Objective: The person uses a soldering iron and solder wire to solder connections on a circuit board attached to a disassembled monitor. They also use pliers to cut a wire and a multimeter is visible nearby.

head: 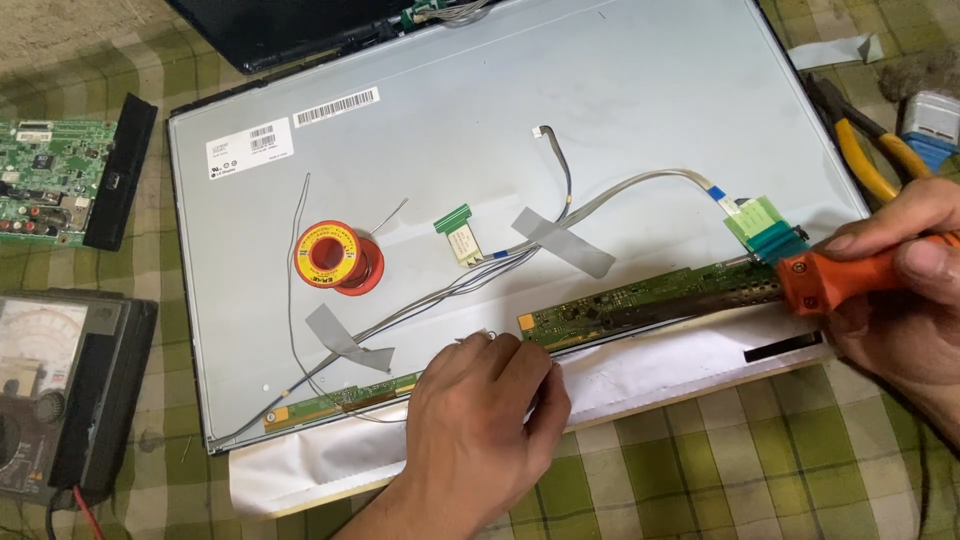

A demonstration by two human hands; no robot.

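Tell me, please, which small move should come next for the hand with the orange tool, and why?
Probably bring the orange-handled soldering iron in the right hand left along the long green circuit strip toward the left hand, whose fingers pinch something thin at the strip's end; the iron is far from it.

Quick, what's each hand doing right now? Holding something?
Left hand: fingers curled down on the panel's lower edge beside the green circuit strip; whether it pinches anything cannot be told.
Right hand: closed around the orange-handled soldering iron.
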